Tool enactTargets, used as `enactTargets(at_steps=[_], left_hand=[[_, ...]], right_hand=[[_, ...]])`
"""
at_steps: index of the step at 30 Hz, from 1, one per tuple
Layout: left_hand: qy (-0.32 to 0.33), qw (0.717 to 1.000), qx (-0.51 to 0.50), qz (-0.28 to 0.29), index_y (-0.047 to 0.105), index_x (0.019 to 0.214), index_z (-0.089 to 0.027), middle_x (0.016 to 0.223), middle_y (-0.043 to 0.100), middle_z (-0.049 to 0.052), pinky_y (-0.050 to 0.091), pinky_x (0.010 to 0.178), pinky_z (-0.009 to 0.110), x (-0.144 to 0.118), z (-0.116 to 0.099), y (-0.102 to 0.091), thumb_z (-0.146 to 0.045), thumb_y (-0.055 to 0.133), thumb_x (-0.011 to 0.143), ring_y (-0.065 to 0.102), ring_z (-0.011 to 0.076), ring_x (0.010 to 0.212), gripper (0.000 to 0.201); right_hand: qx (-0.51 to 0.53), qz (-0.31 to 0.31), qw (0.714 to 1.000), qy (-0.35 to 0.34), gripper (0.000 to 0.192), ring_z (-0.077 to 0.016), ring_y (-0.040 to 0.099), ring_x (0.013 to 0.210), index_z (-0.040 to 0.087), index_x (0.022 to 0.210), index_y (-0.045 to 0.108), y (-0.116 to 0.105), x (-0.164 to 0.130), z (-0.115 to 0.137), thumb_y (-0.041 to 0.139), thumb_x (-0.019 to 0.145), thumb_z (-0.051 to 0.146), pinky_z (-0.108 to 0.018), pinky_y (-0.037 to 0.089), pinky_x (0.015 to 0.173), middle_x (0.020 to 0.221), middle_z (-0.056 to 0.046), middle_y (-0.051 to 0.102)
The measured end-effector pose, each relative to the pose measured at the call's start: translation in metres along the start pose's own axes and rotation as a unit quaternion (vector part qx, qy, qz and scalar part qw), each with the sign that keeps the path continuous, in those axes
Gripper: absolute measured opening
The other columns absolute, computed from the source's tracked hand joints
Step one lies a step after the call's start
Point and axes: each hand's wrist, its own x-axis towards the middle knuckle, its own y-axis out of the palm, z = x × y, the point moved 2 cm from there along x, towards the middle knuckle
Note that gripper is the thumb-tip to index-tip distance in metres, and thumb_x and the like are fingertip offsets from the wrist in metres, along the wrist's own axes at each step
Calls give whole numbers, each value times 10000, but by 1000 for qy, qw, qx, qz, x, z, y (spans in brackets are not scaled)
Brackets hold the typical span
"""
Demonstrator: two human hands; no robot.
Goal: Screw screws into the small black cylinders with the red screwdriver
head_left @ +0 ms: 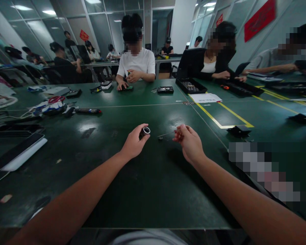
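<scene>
A single camera sits on the person's head, looking forward and down over both forearms onto the green table [153, 190]. It is close to the hands at mid-frame, while the wide lens takes in co-workers seated across the table and the glass-walled room beyond.

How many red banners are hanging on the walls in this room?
3. One red banner hangs high on the right wall, a smaller one farther along it, and a third on the glass partition at back left. Others may be hidden.
</scene>
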Motion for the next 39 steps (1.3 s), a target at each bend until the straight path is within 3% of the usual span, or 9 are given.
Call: enactTargets(at_steps=[3, 6, 11, 15, 18, 22, 30, 35, 39], left_hand=[[-31, 994, -104, -26, 526, 1294, -227, 1204, 635, 74, 504, 902, 368, 3, -3, -1, -261, 537, 945, 633, 200, 1019, 351], [-85, 982, -168, -34, 532, 1157, -197, 994, 641, 50, 488, 684, 285, 8, -6, 0, -248, 535, 909, 618, 155, 789, 253], [-97, 990, -86, 48, 590, 967, -190, 696, 592, -13, 454, 612, 272, 16, -16, 9, -373, 635, 878, 586, 146, 629, 208], [-60, 993, 10, 104, 658, 937, -194, 804, 675, 23, 486, 690, 309, 23, -24, 18, -283, 615, 866, 634, 175, 721, 121], [-3, 991, 78, 108, 704, 878, -194, 922, 704, 42, 491, 788, 332, 32, -27, 22, -192, 593, 833, 640, 195, 845, 120], [-18, 989, 94, 110, 737, 930, -187, 959, 724, 53, 502, 831, 332, 48, -18, 23, -185, 586, 841, 646, 199, 876, 175], [11, 938, 207, 278, 751, 1131, -208, 1052, 728, 79, 492, 825, 333, 49, -19, 40, -337, 692, 854, 660, 236, 941, 311], [33, 930, 238, 280, 769, 1040, -187, 1014, 731, 91, 479, 805, 332, 47, -21, 43, -337, 576, 929, 664, 232, 912, 268], [0, 944, 191, 270, 762, 1035, -216, 1033, 739, 65, 477, 820, 316, 45, -11, 30, -385, 552, 941, 666, 215, 929, 286]], right_hand=[[15, 5, 1000, 5, 316, -121, 567, 630, 220, 810, 664, -1, 1, 0, 775, 751, 510, -247, 518, 561, 693, 23, 601], [25, 18, 999, 9, 314, -120, 569, 628, 222, 813, 665, -2, 1, -1, 766, 761, 514, -244, 513, 554, 695, 23, 606], [28, 27, 999, 11, 315, -122, 566, 626, 214, 820, 666, 0, -1, 1, 750, 772, 514, -249, 508, 557, 685, 20, 605], [30, 21, 999, 16, 318, -122, 558, 617, 211, 814, 662, 2, -2, 5, 749, 763, 513, -253, 496, 550, 690, 15, 607], [26, 7, 1000, 12, 311, -123, 553, 612, 213, 808, 660, 2, -2, 6, 749, 761, 507, -254, 493, 550, 678, 18, 597], [44, -7, 999, 16, 304, -118, 533, 586, 210, 782, 649, 0, 1, 8, 745, 760, 498, -250, 488, 538, 645, 23, 575], [52, -5, 998, 23, 285, -116, 522, 563, 212, 764, 645, 1, 2, 6, 743, 763, 479, -250, 481, 526, 633, 22, 577], [50, -2, 998, 29, 294, -114, 517, 561, 210, 770, 640, 2, 0, 6, 744, 759, 485, -251, 477, 531, 634, 23, 581], [48, 8, 998, 36, 302, -116, 520, 565, 210, 776, 642, 2, -1, 6, 733, 770, 497, -255, 472, 537, 641, 21, 586]])
